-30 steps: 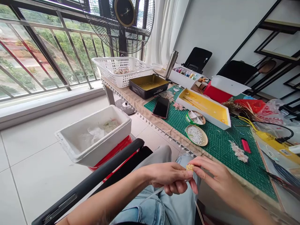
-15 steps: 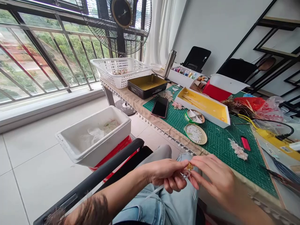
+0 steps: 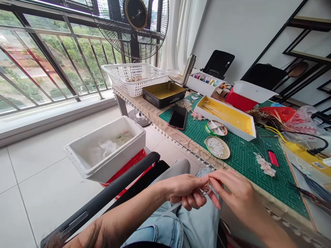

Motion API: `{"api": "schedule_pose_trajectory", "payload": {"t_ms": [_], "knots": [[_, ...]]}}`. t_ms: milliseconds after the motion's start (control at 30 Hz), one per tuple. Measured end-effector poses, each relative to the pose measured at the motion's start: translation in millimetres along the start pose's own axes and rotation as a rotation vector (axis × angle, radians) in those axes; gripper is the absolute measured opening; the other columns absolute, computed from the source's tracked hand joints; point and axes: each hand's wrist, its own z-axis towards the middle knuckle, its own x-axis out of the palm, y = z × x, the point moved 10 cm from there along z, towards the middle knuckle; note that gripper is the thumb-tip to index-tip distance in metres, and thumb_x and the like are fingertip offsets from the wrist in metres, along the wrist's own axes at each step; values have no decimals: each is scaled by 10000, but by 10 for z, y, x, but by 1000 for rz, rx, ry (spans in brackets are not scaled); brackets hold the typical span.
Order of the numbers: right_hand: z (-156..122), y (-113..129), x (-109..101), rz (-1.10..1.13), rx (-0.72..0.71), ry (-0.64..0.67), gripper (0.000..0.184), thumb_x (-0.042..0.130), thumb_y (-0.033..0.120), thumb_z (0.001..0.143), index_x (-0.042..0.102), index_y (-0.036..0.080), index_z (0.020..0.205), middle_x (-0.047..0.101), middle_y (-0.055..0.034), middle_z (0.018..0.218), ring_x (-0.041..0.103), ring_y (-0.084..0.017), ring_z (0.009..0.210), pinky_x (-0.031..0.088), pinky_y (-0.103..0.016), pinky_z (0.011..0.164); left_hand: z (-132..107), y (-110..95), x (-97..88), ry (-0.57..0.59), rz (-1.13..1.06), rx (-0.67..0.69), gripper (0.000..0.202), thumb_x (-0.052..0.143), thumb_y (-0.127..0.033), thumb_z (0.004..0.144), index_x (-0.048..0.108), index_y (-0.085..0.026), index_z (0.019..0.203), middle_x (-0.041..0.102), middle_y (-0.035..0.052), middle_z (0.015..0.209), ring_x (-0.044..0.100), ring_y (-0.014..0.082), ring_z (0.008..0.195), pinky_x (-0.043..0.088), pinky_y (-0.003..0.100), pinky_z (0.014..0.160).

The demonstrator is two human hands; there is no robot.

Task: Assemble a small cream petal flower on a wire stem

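Shifted at the right hand (image 3: 235, 191) since half a second ago, leaving the yellow beaded piece lost to view by the left hand (image 3: 184, 188). Gripping a white strip (image 3: 169, 210) in curled left fingers — pressing right thumb and forefinger together, with any contents hidden. Backed, beyond the fingers, by a round dish (image 3: 227, 152) of beads (image 3: 214, 146).

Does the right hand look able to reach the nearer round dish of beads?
Probably yes: the dish lies uncovered near the table's edge, nothing standing between, though the right hand is busy beside the left hand.
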Motion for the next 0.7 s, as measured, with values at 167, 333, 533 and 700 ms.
{"api": "schedule_pose_trajectory", "payload": {"t_ms": [167,333,533,700], "knots": [[-199,-294,-24,155,471,-17,304,450,510,953,573,240,887,643,5,792,600,-158,718,462,-249,657,-9,-6,-87,-6,-58,-10,685,198,-637,952,635,-127,818,167,-87,576,30,70,455,63,152,346],[-417,-100,311,236,578,331,417,509,618,856,556,240,687,605,18,617,566,-157,584,410,-237,537,-31,-20,-238,-177,-47,15,607,320,-657,933,645,-145,922,222,-95,549,73,51,442,103,121,377],[-543,-13,668,747,719,396,369,492,556,882,611,215,807,645,-14,686,619,-169,646,469,-247,611,-51,-44,-262,-237,10,45,640,347,-693,911,658,-141,1001,229,-102,529,67,43,433,94,128,371],[-658,-176,561,957,900,292,488,574,664,810,634,184,868,316,79,585,252,-61,484,205,-185,448,-108,-153,-194,-152,24,113,616,516,-709,835,665,-140,1019,202,-108,559,59,41,454,72,140,372]]}}
